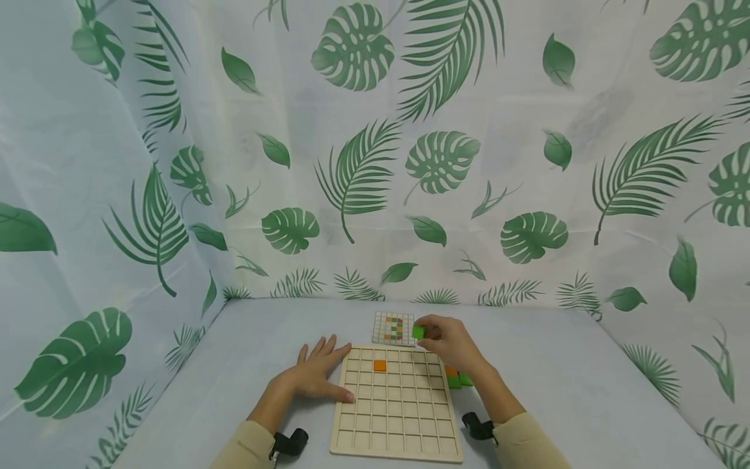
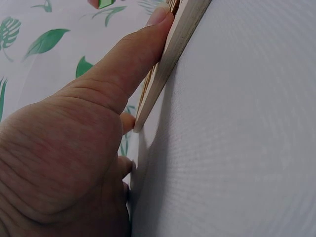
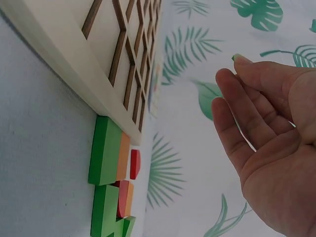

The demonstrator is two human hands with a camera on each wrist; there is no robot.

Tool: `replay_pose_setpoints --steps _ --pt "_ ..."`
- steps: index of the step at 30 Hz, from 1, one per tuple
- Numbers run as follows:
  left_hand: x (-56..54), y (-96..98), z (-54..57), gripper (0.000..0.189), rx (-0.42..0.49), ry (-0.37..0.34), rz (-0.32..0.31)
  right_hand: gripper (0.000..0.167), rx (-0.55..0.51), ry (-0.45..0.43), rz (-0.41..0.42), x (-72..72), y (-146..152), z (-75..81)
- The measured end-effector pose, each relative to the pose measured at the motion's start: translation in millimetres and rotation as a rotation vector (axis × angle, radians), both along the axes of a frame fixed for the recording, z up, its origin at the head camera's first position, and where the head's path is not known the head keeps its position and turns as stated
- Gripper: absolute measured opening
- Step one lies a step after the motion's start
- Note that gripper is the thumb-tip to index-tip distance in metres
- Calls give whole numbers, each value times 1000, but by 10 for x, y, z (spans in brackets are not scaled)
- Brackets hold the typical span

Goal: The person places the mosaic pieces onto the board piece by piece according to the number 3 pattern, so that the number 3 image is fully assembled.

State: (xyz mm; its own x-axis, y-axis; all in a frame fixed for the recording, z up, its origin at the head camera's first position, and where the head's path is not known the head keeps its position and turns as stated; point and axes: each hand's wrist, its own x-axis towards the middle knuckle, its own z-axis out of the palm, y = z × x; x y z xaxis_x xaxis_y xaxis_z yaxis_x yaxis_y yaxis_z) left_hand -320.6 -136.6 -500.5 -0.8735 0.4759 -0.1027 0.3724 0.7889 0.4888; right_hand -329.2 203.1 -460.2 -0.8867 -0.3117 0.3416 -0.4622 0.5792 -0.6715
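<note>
Leftward, left hand (image 1: 313, 376) spread, thumb on the board (image 1: 379, 408). One orange tile (image 1: 379, 365) near its far side; pattern card (image 1: 392, 329) just behind. Right hand (image 1: 456, 345) pinches a green block (image 1: 418, 331), raised near the card. Loose blocks (image 3: 104, 152) by the board's right edge, number unclear.

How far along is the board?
Early, it seems. Done: one orange square tile sits on the pale wooden grid board. In hand: the right hand pinches a small green square piece. Left: probably most of the coloured pattern on the small white grid card; loose green, orange and red pieces lie beside the board.
</note>
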Motion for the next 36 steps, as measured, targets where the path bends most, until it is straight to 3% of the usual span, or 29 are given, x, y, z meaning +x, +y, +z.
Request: replay_pose_setpoints --steps 10,21,27,36 --pt "-3 15 -5 114 1 0 -10 33 9 -2 17 21 -91 -24" --pt "8 11 -1 113 -16 7 1 34 3 -7 137 32 -235 -44" --pt "18 5 3 113 -12 6 2 31 5 -68 171 30 -314 -65" --pt "5 6 -9 112 -22 21 0 31 -7 -105 145 21 -328 -107"
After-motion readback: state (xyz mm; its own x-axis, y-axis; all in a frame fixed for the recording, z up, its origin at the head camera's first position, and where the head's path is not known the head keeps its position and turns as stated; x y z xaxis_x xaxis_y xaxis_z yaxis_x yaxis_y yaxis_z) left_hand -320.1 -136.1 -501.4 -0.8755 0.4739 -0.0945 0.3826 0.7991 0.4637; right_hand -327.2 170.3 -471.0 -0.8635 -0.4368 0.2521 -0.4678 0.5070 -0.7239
